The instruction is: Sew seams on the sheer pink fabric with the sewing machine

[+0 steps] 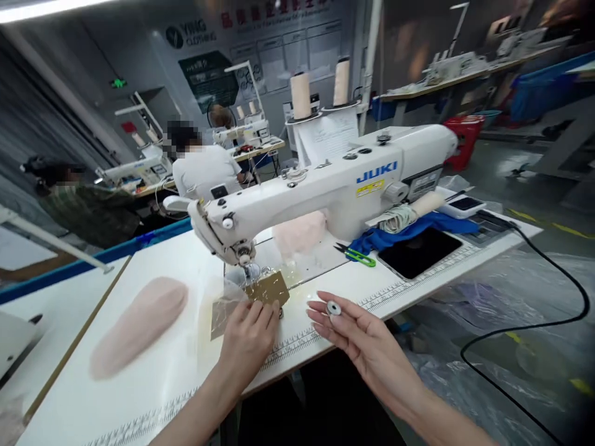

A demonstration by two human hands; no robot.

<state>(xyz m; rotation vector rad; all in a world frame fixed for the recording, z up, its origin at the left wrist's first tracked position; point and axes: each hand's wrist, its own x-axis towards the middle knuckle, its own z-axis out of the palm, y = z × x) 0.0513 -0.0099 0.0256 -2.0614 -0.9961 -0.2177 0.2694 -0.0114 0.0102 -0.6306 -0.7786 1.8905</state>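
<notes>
Right hand (357, 328) is pinching a metal disc (333, 308) over the worktop (171, 365), probably for fine control; left hand (253, 328) is curling over the tan plate (274, 288) below the sewing machine's head (227, 229), seemingly steadying it, though its grip is unclear.

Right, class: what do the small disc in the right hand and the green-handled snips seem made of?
Disc: polished-looking metal, probably, from its silvery shine. Snips: slim dark blades, likely metal; bright green handles, perhaps plastic, judging by their even colour.
</notes>
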